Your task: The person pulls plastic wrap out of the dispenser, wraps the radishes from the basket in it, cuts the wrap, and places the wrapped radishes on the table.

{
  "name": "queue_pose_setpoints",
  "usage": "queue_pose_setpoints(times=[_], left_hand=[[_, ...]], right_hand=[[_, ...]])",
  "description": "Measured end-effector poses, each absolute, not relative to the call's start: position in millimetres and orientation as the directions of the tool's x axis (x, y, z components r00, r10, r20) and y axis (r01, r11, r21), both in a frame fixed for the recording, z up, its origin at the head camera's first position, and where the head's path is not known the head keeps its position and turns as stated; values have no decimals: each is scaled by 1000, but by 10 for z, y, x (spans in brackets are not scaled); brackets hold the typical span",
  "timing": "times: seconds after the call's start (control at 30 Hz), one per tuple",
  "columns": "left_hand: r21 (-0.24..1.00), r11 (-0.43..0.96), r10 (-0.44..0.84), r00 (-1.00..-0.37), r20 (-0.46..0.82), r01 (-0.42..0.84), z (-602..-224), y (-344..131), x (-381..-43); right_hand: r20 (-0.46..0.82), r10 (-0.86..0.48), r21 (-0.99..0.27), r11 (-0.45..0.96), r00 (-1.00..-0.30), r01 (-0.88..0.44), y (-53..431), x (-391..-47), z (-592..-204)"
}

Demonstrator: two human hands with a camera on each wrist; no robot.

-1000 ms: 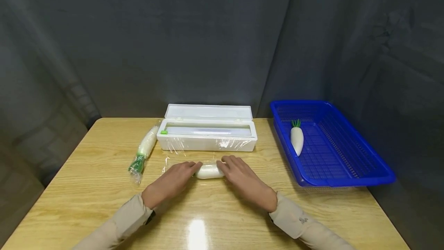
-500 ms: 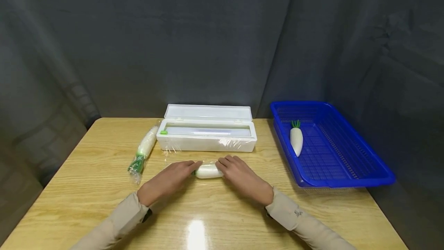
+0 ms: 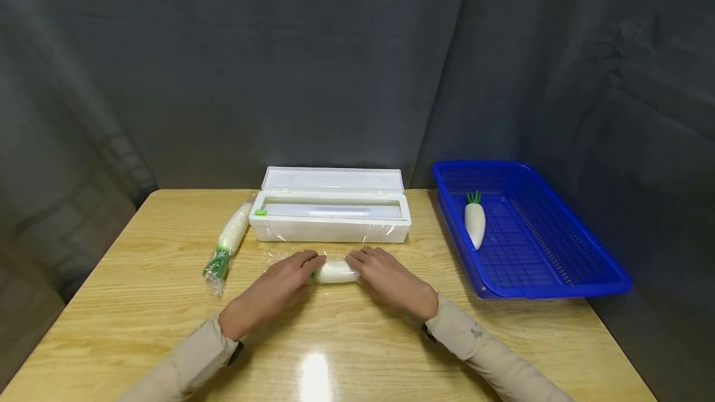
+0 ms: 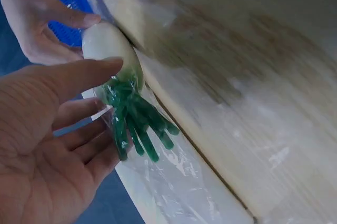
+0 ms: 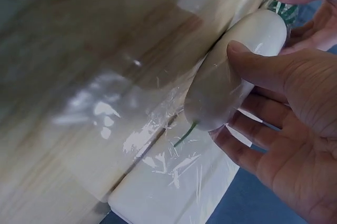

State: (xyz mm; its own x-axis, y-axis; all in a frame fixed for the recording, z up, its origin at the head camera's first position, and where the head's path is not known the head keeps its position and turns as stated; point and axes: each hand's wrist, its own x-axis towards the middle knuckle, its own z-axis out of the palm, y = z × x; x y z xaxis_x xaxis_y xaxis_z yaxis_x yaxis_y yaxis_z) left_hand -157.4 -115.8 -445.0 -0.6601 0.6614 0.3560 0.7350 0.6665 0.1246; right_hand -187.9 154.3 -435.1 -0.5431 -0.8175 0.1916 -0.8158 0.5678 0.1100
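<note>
A white radish [image 3: 336, 272] with green leaf stubs [image 4: 138, 121] lies crosswise on the table in front of the white cling film box, with clear cling film [image 5: 176, 158] on it. My left hand [image 3: 276, 287] holds its leafy end, thumb on the near side and fingers on the far side. At the tapered end my right hand [image 3: 393, 284] grips it the same way, as the right wrist view shows, where a thin green root tip sticks out. Film stretches from the radish toward the cling film box [image 3: 329, 231], whose lid stands raised.
Left of the box lies another radish [image 3: 233, 231] wrapped in film. A blue basket [image 3: 486, 287] stands at the right, with an unwrapped radish [image 3: 475, 225] in it. A dark curtain [image 3: 335, 67] hangs behind the wooden table [image 3: 357, 352].
Both hands and the radish have shifted slightly toward the box. More of the radish's green end shows beside the left fingers. Both hands keep their hold.
</note>
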Motion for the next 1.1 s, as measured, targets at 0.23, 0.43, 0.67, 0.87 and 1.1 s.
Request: queue_pose_setpoints(times=[0.23, 0.43, 0.67, 0.87, 1.1], left_hand=[[120, 694, 626, -677, 388, 710, -4429, -998, -1611], [130, 689, 619, -672, 407, 713, -4447, -917, -1658], [149, 698, 608, -690, 392, 700, -4459, -908, -1713], [190, 705, 608, -720, 336, 683, -4430, -932, -1776], [243, 699, 602, -737, 309, 673, -4392, -949, -1830]], right_hand=[[183, -832, 76, 543, -524, -836, 1556, -1949, -4335], [176, -846, 37, 516, -503, -856, 1579, -1990, -4308], [224, -823, -20, 532, -522, -847, 1592, -1966, -4313], [348, -803, 40, 528, -483, -848, 1587, -1960, -4426], [384, -788, 79, 548, -482, -833, 1562, -1968, -4460]])
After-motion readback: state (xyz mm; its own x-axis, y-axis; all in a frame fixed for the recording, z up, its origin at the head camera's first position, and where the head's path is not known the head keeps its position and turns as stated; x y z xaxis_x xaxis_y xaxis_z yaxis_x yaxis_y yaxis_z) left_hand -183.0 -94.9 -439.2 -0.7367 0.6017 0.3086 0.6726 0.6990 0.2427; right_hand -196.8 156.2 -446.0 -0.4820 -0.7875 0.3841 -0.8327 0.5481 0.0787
